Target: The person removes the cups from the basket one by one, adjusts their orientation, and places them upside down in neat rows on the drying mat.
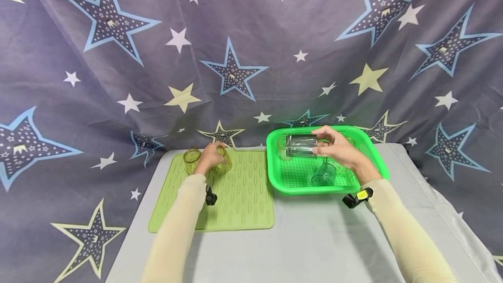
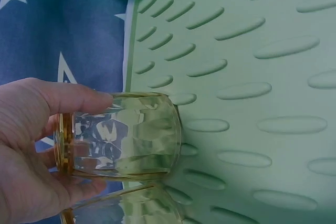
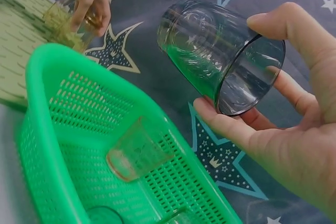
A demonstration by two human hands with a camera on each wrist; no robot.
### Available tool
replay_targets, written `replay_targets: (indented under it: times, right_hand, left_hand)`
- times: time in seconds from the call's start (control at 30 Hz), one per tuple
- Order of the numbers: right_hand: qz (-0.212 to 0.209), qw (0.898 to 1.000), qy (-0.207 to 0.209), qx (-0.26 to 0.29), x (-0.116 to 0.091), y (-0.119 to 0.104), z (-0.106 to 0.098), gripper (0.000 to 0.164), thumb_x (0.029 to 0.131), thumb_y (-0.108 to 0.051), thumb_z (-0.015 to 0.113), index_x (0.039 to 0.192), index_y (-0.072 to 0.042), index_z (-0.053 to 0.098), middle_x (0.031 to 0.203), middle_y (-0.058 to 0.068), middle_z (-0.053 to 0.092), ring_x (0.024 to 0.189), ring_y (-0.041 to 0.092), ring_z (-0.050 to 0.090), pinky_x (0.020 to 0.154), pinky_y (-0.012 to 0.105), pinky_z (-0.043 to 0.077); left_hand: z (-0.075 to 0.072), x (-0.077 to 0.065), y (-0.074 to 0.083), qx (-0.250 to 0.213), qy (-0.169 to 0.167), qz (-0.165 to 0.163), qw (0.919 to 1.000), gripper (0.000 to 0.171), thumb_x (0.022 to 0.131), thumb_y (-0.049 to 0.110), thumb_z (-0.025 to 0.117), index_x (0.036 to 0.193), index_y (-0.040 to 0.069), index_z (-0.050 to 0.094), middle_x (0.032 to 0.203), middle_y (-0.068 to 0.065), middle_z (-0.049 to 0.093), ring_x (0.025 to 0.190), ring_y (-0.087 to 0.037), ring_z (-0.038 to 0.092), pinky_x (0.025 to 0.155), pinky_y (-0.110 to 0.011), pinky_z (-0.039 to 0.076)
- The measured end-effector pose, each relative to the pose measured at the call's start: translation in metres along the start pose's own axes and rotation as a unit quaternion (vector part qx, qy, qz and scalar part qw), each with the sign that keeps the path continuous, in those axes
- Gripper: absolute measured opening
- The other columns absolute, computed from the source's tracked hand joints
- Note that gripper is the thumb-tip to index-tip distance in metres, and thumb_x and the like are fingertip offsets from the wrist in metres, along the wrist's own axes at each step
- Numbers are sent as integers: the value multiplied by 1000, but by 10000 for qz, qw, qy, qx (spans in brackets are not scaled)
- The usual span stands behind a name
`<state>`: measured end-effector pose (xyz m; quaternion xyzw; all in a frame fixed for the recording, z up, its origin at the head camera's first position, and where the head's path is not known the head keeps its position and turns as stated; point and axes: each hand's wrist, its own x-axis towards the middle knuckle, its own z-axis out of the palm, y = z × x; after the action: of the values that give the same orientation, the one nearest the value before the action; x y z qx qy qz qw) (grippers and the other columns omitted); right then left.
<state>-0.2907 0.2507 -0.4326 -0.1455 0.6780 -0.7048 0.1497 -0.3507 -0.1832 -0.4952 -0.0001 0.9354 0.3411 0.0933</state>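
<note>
My left hand (image 1: 211, 159) grips a yellow glass tumbler (image 2: 126, 135) near its rim, thumb on one side and fingers on the other. Its base meets the green ribbed mat (image 1: 243, 204). Beside it on the mat's back left stands a second yellow glass (image 1: 191, 156). Over the green basket (image 1: 328, 190), my right hand (image 1: 339, 148) holds a smoky grey glass (image 3: 210, 56) tilted on its side, thumb and fingers around its mouth end. Below, inside the basket, lie a greenish glass (image 1: 324, 174) and a clear, faintly pinkish glass (image 3: 139, 150).
More clear glass (image 1: 349, 142) shows in the basket's right part, partly behind the right hand. Mat and basket sit side by side on a white-covered table (image 1: 306, 239). A star-patterned curtain (image 1: 251, 25) hangs right behind them.
</note>
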Motion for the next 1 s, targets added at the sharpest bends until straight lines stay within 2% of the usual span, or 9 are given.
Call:
replay_targets:
  times: [0.17,0.3,0.37,0.43,0.57,0.67,0.77,0.87,1.0]
  right_hand:
    - [-49,10000,56,28,0,-6,4,49,90,13,63,133,-5,47,119,8,36,98,13,50,90,28,60]
    - [-104,9998,69,121,-2,-10,8,49,89,14,62,131,-7,49,118,8,37,97,13,52,88,27,60]
    - [-142,9997,65,213,-4,-12,11,49,88,15,62,129,-9,51,119,8,38,99,13,56,87,27,60]
    - [-203,9993,63,304,-4,-15,13,49,87,16,62,127,-11,53,119,9,39,99,13,59,86,26,60]
    - [-306,9985,54,454,-5,-21,18,50,87,16,63,127,-14,54,119,9,40,98,13,62,86,27,60]
    - [-329,9982,85,493,-4,-25,21,51,88,15,63,128,-15,54,121,7,37,98,12,58,88,26,60]
    - [-329,9980,149,515,-1,-30,25,51,89,13,62,131,-15,54,122,6,36,98,12,54,89,26,59]
    - [-317,9978,188,559,2,-33,29,50,91,11,62,133,-13,52,122,5,36,99,13,55,88,26,59]
    - [-326,9974,172,616,5,-35,32,48,92,11,62,132,-13,52,120,5,38,99,13,59,88,27,59]
  left_hand:
    - [-2,1,-2,102,-8,112,9999,68,81,3,76,144,10,52,154,-25,42,113,-40,54,91,-50,53]
    - [-3,0,2,315,201,516,9980,77,83,11,80,151,9,45,159,-26,34,144,-49,33,115,-64,36]
    - [-4,-2,9,354,371,827,9953,78,85,16,81,153,9,43,161,-25,31,151,-49,21,120,-66,26]
    - [-4,-3,18,320,568,1159,9911,76,87,21,80,153,9,43,161,-22,33,152,-46,20,122,-65,23]
    - [-4,-6,46,-276,723,1678,9828,71,92,31,76,152,10,45,161,-16,37,152,-40,28,122,-61,26]
    - [-3,-13,71,-1236,531,1836,9737,70,94,37,73,153,12,45,160,-11,40,150,-35,33,122,-57,30]
    - [-1,-21,93,-2424,89,1852,9523,67,97,37,69,154,13,43,159,-12,42,149,-34,38,121,-54,34]
    - [2,-30,113,-3461,-460,1832,9190,61,102,31,63,156,13,41,158,-16,43,146,-34,42,119,-52,38]
    - [6,-41,134,-4301,-1135,1847,8764,56,106,27,54,157,12,36,159,-18,40,145,-37,43,118,-55,39]
